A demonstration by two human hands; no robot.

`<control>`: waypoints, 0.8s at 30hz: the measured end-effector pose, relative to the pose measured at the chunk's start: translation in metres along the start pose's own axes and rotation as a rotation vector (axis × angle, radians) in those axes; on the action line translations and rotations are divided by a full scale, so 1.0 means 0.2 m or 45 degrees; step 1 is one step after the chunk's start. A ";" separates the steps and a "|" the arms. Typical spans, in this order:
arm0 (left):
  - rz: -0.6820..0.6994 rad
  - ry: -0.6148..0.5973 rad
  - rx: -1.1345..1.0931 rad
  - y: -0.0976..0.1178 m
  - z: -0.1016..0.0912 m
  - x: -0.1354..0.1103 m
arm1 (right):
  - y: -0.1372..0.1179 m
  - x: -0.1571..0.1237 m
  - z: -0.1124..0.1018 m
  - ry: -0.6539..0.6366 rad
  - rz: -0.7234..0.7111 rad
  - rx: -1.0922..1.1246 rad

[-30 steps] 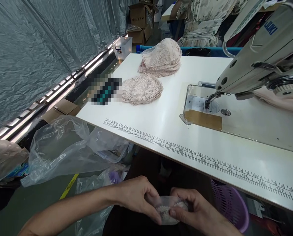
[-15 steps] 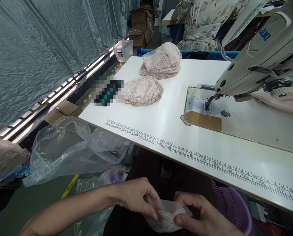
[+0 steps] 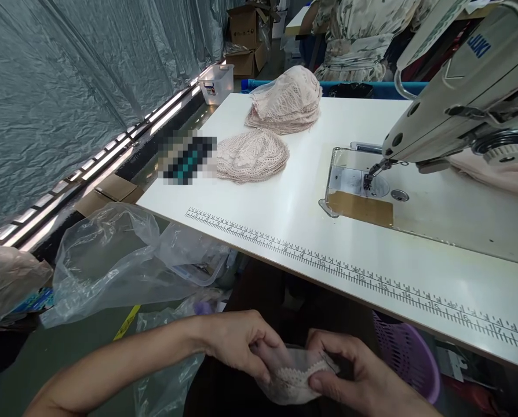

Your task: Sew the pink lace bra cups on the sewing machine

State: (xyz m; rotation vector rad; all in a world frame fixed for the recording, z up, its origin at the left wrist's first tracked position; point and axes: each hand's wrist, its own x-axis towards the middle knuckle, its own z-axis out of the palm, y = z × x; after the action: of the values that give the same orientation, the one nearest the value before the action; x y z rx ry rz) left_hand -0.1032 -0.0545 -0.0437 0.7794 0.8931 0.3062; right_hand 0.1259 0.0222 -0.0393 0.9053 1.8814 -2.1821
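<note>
Low over my lap, in front of the table edge, both hands hold one small piece of sheer, pale lace fabric (image 3: 291,382) with a scalloped trim. My left hand (image 3: 245,347) is closed on its left side, some fingers tucked behind the sheer part. On the right side, my right hand (image 3: 350,370) pinches the trim between thumb and fingers. Up on the white table (image 3: 259,220) lie two stacks of similar pale pink lace pieces, a nearer stack (image 3: 252,156) and a farther stack (image 3: 285,101).
A sewing machine (image 3: 459,98) stands at the table's right, pink fabric (image 3: 502,168) behind it. A printed ruler runs along the front edge. Clear plastic bags (image 3: 111,260) hang at left; a purple basket (image 3: 409,359) sits below right. Across the table is a person in a patterned dress (image 3: 354,35).
The view has shifted slightly. My hands stay on the lace piece, its trim turned a little more toward the right hand.
</note>
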 end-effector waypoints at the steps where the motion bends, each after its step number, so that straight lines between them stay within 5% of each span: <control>1: -0.005 -0.004 -0.003 0.01 0.00 0.00 | 0.00 0.00 0.00 -0.003 0.007 0.018; 12: -0.039 0.168 0.006 0.06 0.03 0.02 | 0.03 0.02 -0.02 -0.018 0.026 0.115; 24: -0.084 0.186 -0.028 0.05 0.02 0.01 | 0.04 0.01 -0.04 -0.034 -0.014 0.189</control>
State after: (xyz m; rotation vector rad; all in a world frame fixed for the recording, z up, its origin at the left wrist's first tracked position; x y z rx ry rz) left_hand -0.0984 -0.0476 -0.0367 0.7120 1.0490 0.3176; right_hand 0.1306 0.0293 -0.0483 0.8864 1.7358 -2.3545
